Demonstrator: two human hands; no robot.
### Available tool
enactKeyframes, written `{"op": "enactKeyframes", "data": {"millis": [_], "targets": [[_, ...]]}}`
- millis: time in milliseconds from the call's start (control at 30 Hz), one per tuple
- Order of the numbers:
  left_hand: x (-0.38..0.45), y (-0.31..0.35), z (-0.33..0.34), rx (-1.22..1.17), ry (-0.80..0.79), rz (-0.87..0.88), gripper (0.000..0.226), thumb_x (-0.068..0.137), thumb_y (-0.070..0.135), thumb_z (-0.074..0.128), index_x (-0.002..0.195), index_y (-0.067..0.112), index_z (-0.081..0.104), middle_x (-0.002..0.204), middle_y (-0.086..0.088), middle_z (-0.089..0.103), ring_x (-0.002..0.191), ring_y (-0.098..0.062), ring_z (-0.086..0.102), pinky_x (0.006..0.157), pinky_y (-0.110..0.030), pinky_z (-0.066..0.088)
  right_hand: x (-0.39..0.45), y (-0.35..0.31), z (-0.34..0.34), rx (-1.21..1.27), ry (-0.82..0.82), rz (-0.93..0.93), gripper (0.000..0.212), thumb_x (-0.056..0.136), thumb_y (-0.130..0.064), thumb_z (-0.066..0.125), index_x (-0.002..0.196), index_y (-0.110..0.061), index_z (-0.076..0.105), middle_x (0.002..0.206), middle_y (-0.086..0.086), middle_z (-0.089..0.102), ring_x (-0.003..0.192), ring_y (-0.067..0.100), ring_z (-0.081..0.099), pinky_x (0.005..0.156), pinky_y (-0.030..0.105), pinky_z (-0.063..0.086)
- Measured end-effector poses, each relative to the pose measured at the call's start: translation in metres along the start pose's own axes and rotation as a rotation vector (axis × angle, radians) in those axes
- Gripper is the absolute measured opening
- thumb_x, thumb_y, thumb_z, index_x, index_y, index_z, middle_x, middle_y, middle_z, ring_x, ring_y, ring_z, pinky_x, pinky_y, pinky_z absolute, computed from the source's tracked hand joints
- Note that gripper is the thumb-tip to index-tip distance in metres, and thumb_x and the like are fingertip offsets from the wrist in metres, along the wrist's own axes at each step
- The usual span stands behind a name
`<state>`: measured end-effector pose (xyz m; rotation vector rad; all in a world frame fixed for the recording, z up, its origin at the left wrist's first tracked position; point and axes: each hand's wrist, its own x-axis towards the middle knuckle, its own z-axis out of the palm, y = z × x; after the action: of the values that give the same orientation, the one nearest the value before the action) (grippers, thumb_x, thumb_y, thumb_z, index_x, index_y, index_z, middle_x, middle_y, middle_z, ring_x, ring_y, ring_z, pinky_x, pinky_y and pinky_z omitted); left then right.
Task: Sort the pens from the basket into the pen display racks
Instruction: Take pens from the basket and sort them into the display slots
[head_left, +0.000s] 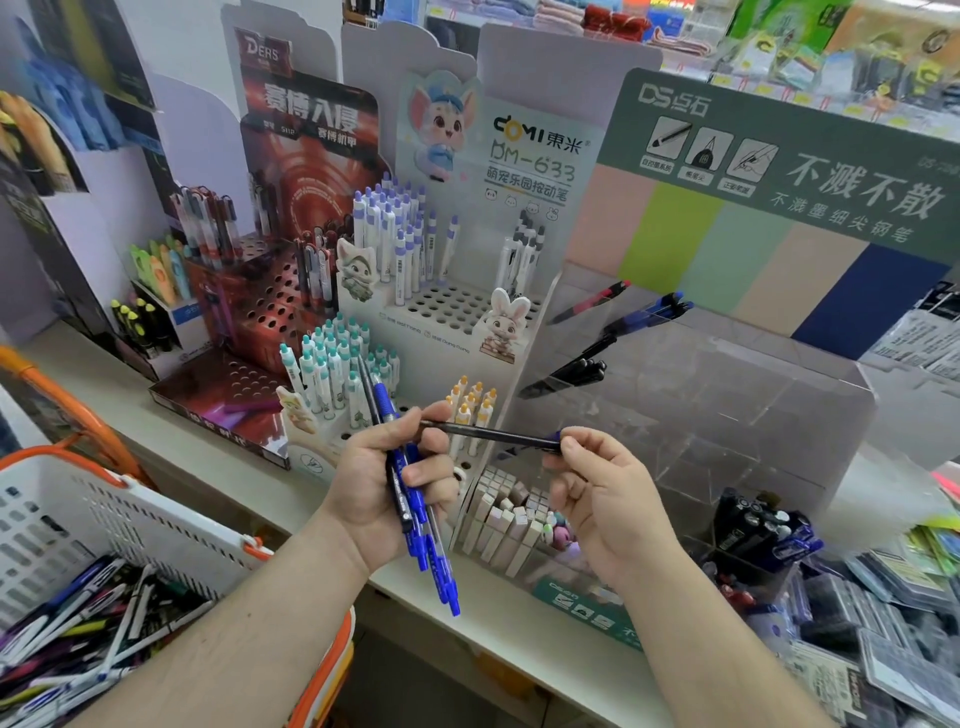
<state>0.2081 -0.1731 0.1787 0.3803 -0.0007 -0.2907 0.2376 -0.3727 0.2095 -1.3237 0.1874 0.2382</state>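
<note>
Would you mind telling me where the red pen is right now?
In the head view, the red pen lies slanted in the clear rack right of centre, above the black pens and left of the blue pens.

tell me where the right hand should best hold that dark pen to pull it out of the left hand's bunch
Probably at its free right end. The dark pen lies nearly level, its left end pinched among the blue pens in the left hand. The right hand already pinches the right end, fingers closing from the right. Pulling rightward along the shaft should slide it free.
</note>
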Motion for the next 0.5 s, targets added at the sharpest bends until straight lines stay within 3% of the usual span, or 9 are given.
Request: {"op": "enactKeyframes", "data": {"millis": [133, 233, 300, 400, 500], "targets": [[0.003, -0.004, 0.004, -0.006, 0.006, -0.013, 0.039, 0.062, 0.017, 0.09, 0.096, 0.008, 0.073, 0.066, 0.001, 0.065, 0.038, -0.005, 0.047, 0.038, -0.019, 0.036, -0.001, -0.004, 0.006, 0.066, 0.149, -0.082, 0.011, 0.096, -0.005, 0.06, 0.106, -0.007, 0.059, 0.084, 0.012, 0.069, 0.054, 0.013, 0.056, 0.053, 0.023, 0.053], [0.003, -0.004, 0.011, 0.091, 0.151, -0.013, 0.018, 0.078, 0.018, 0.07, 0.094, 0.01, 0.074, 0.064, 0.002, 0.061, 0.037, -0.005, 0.042, 0.038, -0.017, 0.03, -0.004, -0.024, 0.007, -0.037, 0.323, -0.34, 0.011, 0.095, -0.005, 0.061, 0.102, -0.012, 0.059, 0.084, 0.007, 0.067, 0.055, 0.01, 0.061, 0.058, 0.025, 0.054], [0.004, -0.004, 0.015, 0.14, 0.221, -0.012, 0.021, 0.083, 0.018, 0.055, 0.094, 0.01, 0.072, 0.063, 0.003, 0.057, 0.036, -0.005, 0.04, 0.039, -0.016, 0.029, -0.004, -0.04, 0.003, -0.078, 0.432, -0.571, 0.015, 0.095, -0.006, 0.062, 0.097, -0.02, 0.058, 0.081, 0.001, 0.065, 0.059, 0.014, 0.062, 0.06, 0.027, 0.055], [0.005, -0.003, 0.016, 0.186, 0.257, -0.012, 0.023, 0.082, 0.015, 0.053, 0.098, 0.01, 0.069, 0.063, 0.002, 0.056, 0.037, -0.006, 0.039, 0.039, -0.017, 0.03, 0.006, -0.054, -0.004, -0.185, 0.532, -0.855, 0.02, 0.093, -0.012, 0.064, 0.094, -0.029, 0.055, 0.078, -0.005, 0.06, 0.067, 0.016, 0.059, 0.064, 0.031, 0.053], [0.006, -0.005, 0.018, 0.242, 0.282, -0.021, 0.025, 0.08, 0.014, 0.054, 0.101, 0.01, 0.067, 0.062, 0.002, 0.055, 0.037, -0.007, 0.04, 0.04, -0.017, 0.031, 0.023, -0.058, -0.006, -0.336, 0.608, -0.98, 0.015, 0.094, -0.016, 0.064, 0.099, -0.024, 0.053, 0.077, -0.014, 0.056, 0.064, -0.002, 0.054, 0.065, 0.018, 0.046]]}}
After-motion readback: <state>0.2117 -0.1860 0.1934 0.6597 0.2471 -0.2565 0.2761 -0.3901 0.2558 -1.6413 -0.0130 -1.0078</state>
